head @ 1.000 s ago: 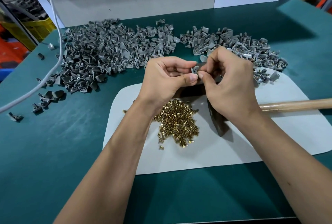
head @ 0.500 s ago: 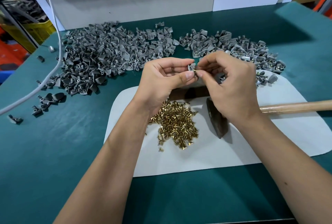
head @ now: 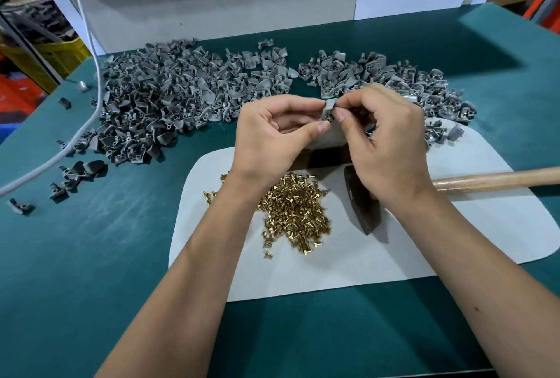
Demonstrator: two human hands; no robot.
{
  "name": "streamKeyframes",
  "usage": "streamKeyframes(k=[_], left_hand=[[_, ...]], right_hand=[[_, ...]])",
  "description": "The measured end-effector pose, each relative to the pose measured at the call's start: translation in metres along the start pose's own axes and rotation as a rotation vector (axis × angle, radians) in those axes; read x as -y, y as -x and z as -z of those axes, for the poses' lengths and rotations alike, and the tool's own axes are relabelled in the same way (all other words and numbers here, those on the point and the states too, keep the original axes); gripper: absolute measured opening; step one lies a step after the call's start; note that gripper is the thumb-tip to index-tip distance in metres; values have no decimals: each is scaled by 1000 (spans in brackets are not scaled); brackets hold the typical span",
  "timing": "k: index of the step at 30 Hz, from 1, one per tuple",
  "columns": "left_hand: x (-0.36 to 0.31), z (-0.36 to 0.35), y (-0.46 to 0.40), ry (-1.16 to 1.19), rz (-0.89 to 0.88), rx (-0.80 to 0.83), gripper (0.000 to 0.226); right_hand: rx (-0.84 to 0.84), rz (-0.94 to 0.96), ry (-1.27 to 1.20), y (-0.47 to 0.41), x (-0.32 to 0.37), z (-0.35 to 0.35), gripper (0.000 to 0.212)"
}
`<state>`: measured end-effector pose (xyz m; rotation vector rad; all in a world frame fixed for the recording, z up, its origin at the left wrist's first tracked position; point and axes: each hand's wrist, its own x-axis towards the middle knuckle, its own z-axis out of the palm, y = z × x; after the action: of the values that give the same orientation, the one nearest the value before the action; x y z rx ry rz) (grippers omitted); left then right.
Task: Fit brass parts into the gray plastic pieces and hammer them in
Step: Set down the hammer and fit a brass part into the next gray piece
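My left hand (head: 272,132) pinches a small gray plastic piece (head: 328,107) between thumb and fingers, held above the table. My right hand (head: 385,138) meets it from the right, its thumb and forefinger pinched at the piece's lower edge on a small brass part (head: 331,117) that barely shows. A heap of brass parts (head: 294,207) lies on the white mat (head: 333,265) below my wrists. The hammer lies on the mat, its dark head (head: 363,207) beside the brass heap and its wooden handle (head: 497,180) pointing right.
A large pile of gray pieces (head: 169,95) covers the back left of the green table (head: 75,256); a second pile (head: 394,80) lies back right. A few stray gray pieces (head: 75,171) and a gray cable (head: 91,80) sit at the left. A dark block (head: 327,157) lies under my hands.
Both hands have stayed together on the gray piece, shifting slightly away from me and lifting a little. My right fingers have worked at the piece's edge.
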<state>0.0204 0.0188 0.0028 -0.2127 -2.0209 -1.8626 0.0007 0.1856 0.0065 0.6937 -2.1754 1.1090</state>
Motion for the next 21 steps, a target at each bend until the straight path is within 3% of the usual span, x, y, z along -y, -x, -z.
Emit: streamKeyframes(k=[12, 21], left_hand=[[3, -17, 4, -37, 56, -117, 15], [2, -22, 5, -129, 54, -149, 24]], right_hand=[[-36, -51, 26, 4, 1, -7, 8], [-57, -77, 57, 4, 7, -9, 6]])
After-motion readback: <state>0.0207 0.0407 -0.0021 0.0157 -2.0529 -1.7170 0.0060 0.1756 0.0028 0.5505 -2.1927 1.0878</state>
